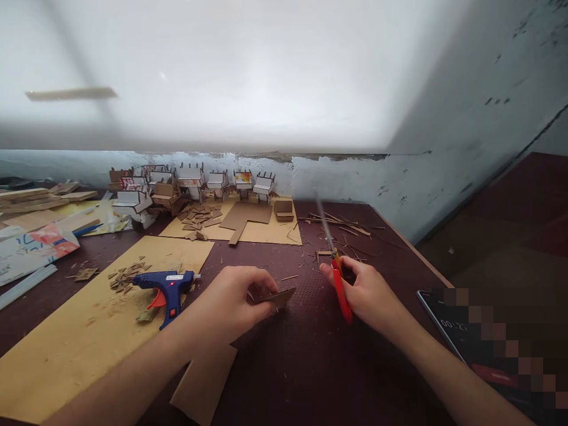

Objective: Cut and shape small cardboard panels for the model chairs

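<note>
Between its thumb and fingers, my left hand (248,296) pinches a small brown cardboard piece (282,296) just above the dark red table (310,367). To the right of it, my right hand (359,287) is closed round the red handle of scissors (341,290), whose blurred blades point up and away. Left of my left hand, a blue glue gun (171,287) with an orange trigger lies on a yellow board (110,349). A larger cardboard strip (206,384) lies partly beneath my left forearm.
Several small cardboard models (190,180) line the wall at the back. Cardboard scraps (199,219) and a T-shaped piece (246,219) lie on another yellow sheet (290,236). A phone (448,325) rests at the right edge. Thin strips litter the back right.
</note>
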### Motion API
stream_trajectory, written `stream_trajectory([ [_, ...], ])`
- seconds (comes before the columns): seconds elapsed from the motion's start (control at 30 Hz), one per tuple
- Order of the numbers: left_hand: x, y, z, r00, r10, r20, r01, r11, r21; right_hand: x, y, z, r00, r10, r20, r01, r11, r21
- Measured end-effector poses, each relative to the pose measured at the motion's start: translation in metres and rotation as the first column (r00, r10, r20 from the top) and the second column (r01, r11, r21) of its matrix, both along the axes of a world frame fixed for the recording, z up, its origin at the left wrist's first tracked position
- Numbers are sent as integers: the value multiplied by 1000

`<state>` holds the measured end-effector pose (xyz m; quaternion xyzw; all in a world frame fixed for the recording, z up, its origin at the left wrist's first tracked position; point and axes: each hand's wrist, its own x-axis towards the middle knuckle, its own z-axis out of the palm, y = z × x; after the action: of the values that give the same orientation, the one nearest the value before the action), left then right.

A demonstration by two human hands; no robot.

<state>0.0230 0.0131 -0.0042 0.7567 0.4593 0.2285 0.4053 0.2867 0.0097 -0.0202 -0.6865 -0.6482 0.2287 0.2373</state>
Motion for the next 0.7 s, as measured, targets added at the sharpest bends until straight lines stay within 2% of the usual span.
stream_trajectory([
  [0.1,-1,1,6,981,90,173,-52,976,-211,-9,-10,2,976,87,-197,-78,996,51],
  [0.2,-1,3,7,891,260,373,-61,881,-469,-15,-20,5,907,141,-396,-115,989,88],
  [0.27,-1,3,7,826,325,460,-19,832,-554,-18,-25,6,876,173,-450,-147,985,93],
  [0.4,-2,5,9,783,336,524,25,824,-566,-19,-31,7,855,190,-483,-171,982,84],
  [0.57,-4,4,10,818,305,488,31,823,-567,-15,-27,3,870,142,-473,-97,988,118],
  [0.63,-1,2,8,847,282,450,17,833,-553,-15,-25,2,837,109,-537,-67,993,97],
  [0.7,4,0,3,872,256,417,2,849,-528,-17,-24,2,769,83,-634,-78,996,35],
])
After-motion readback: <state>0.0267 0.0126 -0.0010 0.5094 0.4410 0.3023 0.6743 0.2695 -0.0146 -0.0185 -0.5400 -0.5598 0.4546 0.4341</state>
